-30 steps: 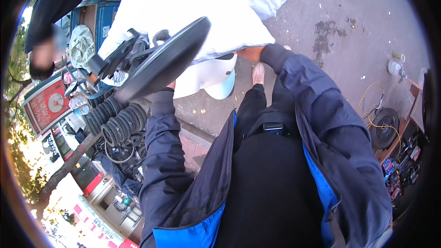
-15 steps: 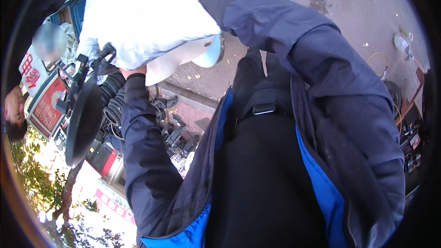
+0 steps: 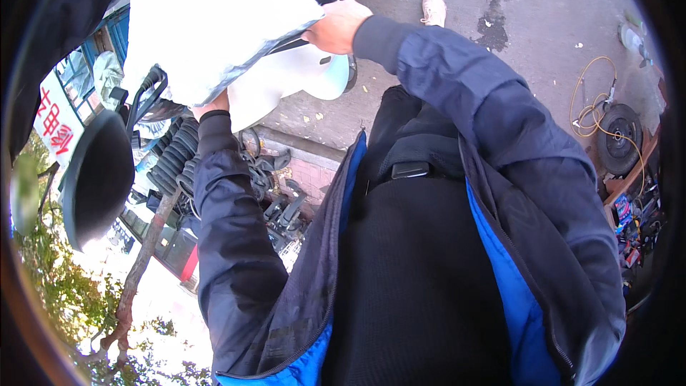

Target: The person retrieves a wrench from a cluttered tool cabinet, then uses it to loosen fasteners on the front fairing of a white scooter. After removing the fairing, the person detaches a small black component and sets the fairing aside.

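Both hands now higher: right hand (image 3: 337, 25) fist-closed on white bulging sack (image 3: 214, 25) edge; left hand (image 3: 212, 104) under sack, mostly hidden, grip can't tell. Black seat (image 3: 96, 175) left of sack.

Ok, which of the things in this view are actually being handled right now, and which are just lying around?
In hand:
- large white bag, gripped by the right hand at its edge
- left hand, mostly hidden under the bag's lower edge

Lying about:
- stacked tyres
- wheel with yellow hose
- black round seat
- white fender
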`<state>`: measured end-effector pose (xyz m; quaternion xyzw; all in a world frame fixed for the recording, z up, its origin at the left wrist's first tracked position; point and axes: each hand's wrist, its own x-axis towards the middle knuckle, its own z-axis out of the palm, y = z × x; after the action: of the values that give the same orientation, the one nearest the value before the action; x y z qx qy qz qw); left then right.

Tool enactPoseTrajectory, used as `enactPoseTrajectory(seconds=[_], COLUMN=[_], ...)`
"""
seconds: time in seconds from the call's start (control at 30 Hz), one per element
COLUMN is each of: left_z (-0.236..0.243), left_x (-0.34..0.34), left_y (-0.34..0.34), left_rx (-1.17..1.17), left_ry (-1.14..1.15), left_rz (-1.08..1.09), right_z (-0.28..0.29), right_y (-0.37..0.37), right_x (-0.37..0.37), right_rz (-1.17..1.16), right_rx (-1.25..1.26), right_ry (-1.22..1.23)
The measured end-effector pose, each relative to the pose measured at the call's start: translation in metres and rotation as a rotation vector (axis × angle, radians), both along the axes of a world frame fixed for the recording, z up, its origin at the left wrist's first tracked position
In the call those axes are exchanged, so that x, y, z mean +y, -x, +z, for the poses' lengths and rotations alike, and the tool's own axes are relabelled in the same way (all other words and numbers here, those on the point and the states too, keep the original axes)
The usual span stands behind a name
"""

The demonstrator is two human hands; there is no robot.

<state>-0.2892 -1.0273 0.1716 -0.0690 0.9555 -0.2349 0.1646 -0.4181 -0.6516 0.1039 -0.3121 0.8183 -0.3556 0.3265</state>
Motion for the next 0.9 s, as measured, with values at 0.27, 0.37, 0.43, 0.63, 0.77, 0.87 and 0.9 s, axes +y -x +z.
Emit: enactPoseTrajectory(seconds=[0.27,0.37,0.43,0.63,0.77,0.87,0.9], left_z=[-0.019,-0.017,-0.014,-0.015,-0.018,-0.026,-0.028], left_x=[-0.012,0.003,0.011,0.012,-0.004,-0.017,-0.021], left_y=[0.011,0.019,0.022,0.019,0.013,0.006,0.0], left_rx=[0.162,0.209,0.197,0.184,0.131,0.145,0.165], left_ry=[-0.236,-0.257,-0.238,-0.226,-0.256,-0.233,-0.185], left_rz=[0.097,0.068,0.048,0.074,0.108,-0.02,-0.071], right_z=[-0.008,-0.02,-0.033,-0.032,-0.013,-0.011,-0.014], right_y=[0.008,0.031,0.04,0.075,0.079,0.083,0.084], right_x=[0.0,-0.017,-0.023,-0.029,-0.025,-0.034,-0.038], right_rz=[0.066,0.133,0.154,0.253,0.087,0.12,0.139], right_rx=[0.083,0.14,0.216,0.657,0.07,0.086,0.096], right_ry=[0.008,-0.065,-0.069,0.35,0.524,0.544,0.527])
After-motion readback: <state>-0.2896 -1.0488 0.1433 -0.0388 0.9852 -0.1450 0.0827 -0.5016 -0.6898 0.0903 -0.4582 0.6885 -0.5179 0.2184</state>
